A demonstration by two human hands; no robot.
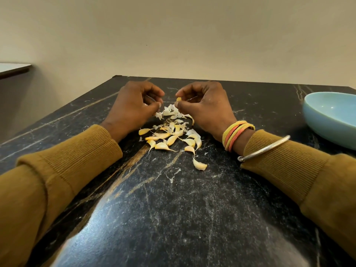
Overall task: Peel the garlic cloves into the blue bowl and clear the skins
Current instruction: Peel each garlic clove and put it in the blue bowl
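I see one garlic clove [178,99] just above the middle of the frame, pinched between the thumb and fingertips of the right hand [204,107]. The left hand [134,107] sits just beside it to the left, fingers curled in against the thumb; I cannot tell whether it holds a shred of skin. Directly under both hands lies a small heap of white skins [170,112], and just below that a loose pile of unpeeled cloves [170,138] with one stray clove [200,165] lower right of it. All of this rests on the black marble table [173,218]. The blue bowl [327,122] stands at the right edge of the frame, well apart from the pile. On the right wrist I see coloured thread bands [237,134] and a metal bangle [264,148] over a mustard sleeve [289,170].
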